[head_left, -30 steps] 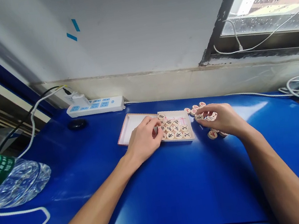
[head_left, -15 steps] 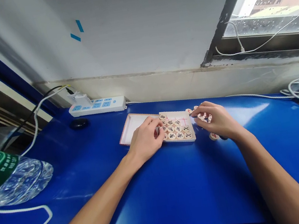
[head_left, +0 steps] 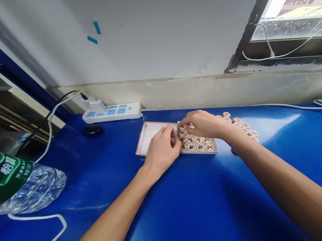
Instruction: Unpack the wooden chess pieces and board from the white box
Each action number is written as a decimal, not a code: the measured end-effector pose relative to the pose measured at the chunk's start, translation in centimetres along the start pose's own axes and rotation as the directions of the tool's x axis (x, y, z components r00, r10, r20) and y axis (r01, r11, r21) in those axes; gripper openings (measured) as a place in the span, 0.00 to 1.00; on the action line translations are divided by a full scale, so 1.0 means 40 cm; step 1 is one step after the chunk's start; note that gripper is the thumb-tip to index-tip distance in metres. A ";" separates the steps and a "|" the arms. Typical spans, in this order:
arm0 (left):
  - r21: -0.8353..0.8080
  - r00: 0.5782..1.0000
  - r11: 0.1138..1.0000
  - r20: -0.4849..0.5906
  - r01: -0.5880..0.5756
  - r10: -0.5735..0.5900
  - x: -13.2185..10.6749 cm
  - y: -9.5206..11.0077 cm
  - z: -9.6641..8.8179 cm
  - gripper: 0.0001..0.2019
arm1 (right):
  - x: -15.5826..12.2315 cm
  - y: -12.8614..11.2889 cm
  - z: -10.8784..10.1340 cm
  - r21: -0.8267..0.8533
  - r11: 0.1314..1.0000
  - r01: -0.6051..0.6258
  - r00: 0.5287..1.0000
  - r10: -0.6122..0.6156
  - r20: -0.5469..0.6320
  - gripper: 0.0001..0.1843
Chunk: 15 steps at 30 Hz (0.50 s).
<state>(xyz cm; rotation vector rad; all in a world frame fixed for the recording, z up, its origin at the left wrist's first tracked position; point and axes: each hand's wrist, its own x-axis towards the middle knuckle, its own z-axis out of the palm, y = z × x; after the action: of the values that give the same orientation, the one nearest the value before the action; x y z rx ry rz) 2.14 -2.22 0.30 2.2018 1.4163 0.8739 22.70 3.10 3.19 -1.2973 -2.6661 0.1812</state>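
Observation:
My left hand [head_left: 163, 147] is curled at the left wall of a shallow white box [head_left: 211, 151], its thumb and fingers closed on that edge. Inside the box, round xiangqi pieces [head_left: 200, 147] with dark characters lie in rows. My right hand [head_left: 204, 124] reaches over the box from the right. Its thumb and forefinger close on a xiangqi piece [head_left: 182, 127] at the far left corner; the hand hides much of the far side. Left of the box, partly behind my left hand, lies a lid [head_left: 148, 134] with a white inside. More pieces with red characters [head_left: 245, 125] lie loose beyond my right forearm.
A bottle with a green label [head_left: 17, 175] stands at the left of the blue table [head_left: 171, 214]. By the wall are a white power strip [head_left: 129, 110] and a black oval object [head_left: 92, 130]. White cables [head_left: 289, 103] run along the back right.
My right hand has moved left from the loose pieces to over the box's far left corner. My left hand stays at the box edge. The view has shifted slightly.

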 end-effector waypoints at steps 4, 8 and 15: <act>0.026 1.000 1.000 0.010 -0.017 0.017 0.000 -0.003 0.003 0.04 | -0.007 0.009 -0.016 -0.035 0.998 -0.047 0.999 0.047 0.027 0.14; 0.036 1.000 0.999 0.015 -0.017 0.017 0.000 -0.001 0.002 0.03 | -0.025 0.013 -0.029 -0.053 0.985 -0.164 0.986 0.164 0.015 0.12; 0.027 1.000 0.999 0.023 -0.022 0.022 0.001 -0.004 0.004 0.03 | -0.032 0.019 -0.037 -0.066 0.994 -0.087 0.995 0.090 0.047 0.26</act>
<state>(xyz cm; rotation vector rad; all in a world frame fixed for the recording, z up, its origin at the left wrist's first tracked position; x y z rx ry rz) 2.17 -2.12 0.11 2.2439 1.4041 0.8397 24.35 2.62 4.35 -1.4504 -2.6780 0.1428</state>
